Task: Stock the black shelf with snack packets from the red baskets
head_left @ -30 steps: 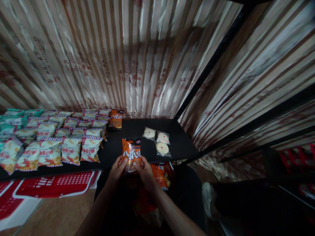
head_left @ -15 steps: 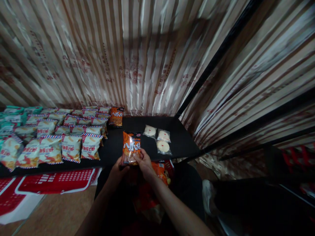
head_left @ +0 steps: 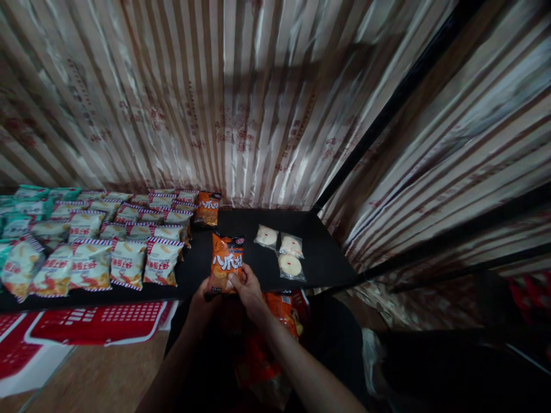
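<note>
Between my two hands an orange snack bag (head_left: pixel 226 258) is held upright at the front edge of the black shelf (head_left: pixel 241 220). My left hand (head_left: pixel 204 304) grips its lower left corner, with the fingers partly hidden. My right hand (head_left: pixel 250 292) is closed on the lower right side, thumb on the front. A second orange snack bag (head_left: pixel 207 209) stands at the back of the shelf, beside rows of white-and-red snack bags (head_left: pixel 162 263). To the right lie three round crackers in clear wrappers (head_left: pixel 290 266).
Teal bags (head_left: pixel 26 207) stand at the far left. Red baskets (head_left: pixel 99 322) sit beneath the shelf. More orange packaging (head_left: pixel 282 310) rests at my lap. A dark frame bar (head_left: pixel 387 115) slants up at the right before striped, pleated sheeting (head_left: pixel 241 103).
The view has shifted slightly, so the shelf's contents appear a little further right and lower. The orange bag stays in both hands, now slightly further left relative to the shelf.
</note>
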A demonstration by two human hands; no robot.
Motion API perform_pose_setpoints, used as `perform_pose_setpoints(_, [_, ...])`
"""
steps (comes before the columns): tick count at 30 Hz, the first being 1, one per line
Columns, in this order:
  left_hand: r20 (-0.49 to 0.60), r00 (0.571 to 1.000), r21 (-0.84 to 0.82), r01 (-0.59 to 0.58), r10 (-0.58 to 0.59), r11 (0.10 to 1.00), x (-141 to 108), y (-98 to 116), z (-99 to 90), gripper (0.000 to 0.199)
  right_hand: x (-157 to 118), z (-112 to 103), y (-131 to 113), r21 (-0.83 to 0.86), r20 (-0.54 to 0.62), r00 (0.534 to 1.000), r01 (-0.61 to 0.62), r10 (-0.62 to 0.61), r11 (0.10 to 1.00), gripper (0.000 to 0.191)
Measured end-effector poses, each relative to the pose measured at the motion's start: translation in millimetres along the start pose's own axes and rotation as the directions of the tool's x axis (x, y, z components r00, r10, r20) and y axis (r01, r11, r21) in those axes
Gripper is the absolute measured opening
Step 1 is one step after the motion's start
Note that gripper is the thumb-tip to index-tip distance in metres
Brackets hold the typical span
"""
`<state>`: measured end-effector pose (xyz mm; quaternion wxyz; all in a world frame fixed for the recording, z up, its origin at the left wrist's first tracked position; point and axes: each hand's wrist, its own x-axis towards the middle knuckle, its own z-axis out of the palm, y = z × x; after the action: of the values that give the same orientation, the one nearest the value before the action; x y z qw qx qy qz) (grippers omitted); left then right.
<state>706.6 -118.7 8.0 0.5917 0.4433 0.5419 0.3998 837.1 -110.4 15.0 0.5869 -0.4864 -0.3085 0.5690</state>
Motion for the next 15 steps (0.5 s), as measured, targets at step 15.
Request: perform_pose_setpoints(15, [-0.216,0.914,0.509,-0.195,0.344,0.838,25.2,-21.9,5.0,0.056,30.1,11.9,-0.5,-0.018,-0.018,1.0,0.022,-0.022,1.0,0.049])
